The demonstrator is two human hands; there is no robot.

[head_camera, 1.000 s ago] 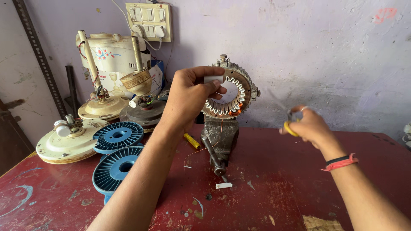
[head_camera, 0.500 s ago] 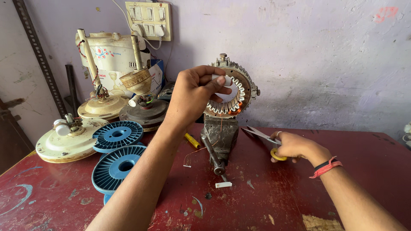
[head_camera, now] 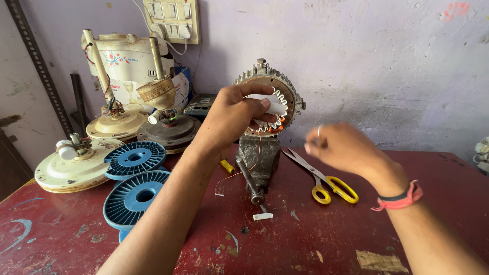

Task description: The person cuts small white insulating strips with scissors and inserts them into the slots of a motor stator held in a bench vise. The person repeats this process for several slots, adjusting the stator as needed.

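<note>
On the red tabletop (head_camera: 326, 239): yellow-handled scissors (head_camera: 326, 183) now lie flat — half a second ago the right hand gripped them.
Right hand (head_camera: 344, 147): empty, lifted, blurred; fingers loosely curled, grip cannot be told.
Left hand (head_camera: 232, 119): fingers pinched on a white insulation strip (head_camera: 275, 108) at the stator ring (head_camera: 282, 86).
Stator ring: upright in the vise (head_camera: 260, 158) — cutting seems finished.

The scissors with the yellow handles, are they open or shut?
Open. The scissors lie flat on the red table with the two blades spread apart in a narrow V, and no hand touches them.
</note>
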